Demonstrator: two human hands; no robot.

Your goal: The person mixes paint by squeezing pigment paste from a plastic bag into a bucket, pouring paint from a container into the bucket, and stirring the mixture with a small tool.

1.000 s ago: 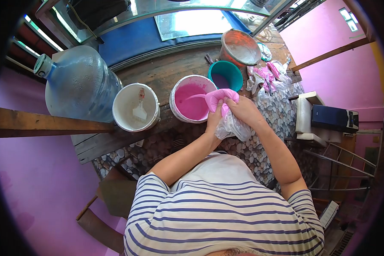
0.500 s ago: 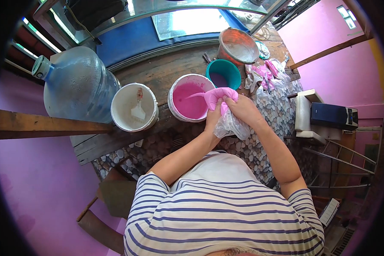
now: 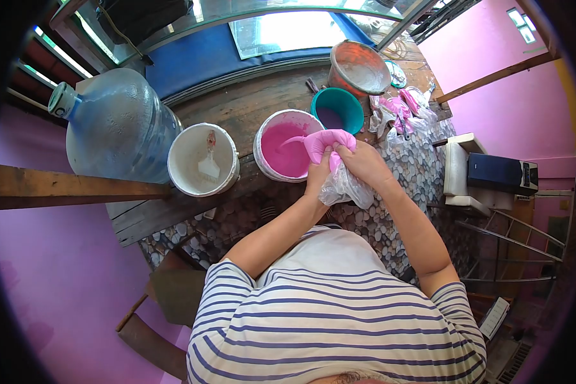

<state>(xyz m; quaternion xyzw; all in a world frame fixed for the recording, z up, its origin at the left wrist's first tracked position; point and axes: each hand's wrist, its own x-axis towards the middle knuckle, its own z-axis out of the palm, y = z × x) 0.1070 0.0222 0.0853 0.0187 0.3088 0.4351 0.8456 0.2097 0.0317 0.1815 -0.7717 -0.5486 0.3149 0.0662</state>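
A clear plastic bag of pink paint (image 3: pixel 328 142) is gripped between my two hands. My left hand (image 3: pixel 319 174) closes round its near left side, and my right hand (image 3: pixel 365 163) pinches it from the right. The crumpled upper part of the bag hangs down toward me below my fingers. From the bag's left tip a pink stream runs into a white bucket (image 3: pixel 258 148) with pink paint inside. Left of this stands another white bucket (image 3: pixel 173 169), holding a white scraper-like tool or brush (image 3: pixel 209 166).
A teal bucket (image 3: pixel 360 118) and an orange-and-grey basin (image 3: pixel 336 70) stand behind on the wooden table (image 3: pixel 249 96). Pink-stained plastic bags (image 3: pixel 403 112) lie at right. A large water bottle (image 3: pixel 118 128) lies at left, near a wooden post (image 3: pixel 77 185).
The view has shifted very slightly. Both hands keep hold of the bag in nearly the same place, and the pink stream continues into the bucket.
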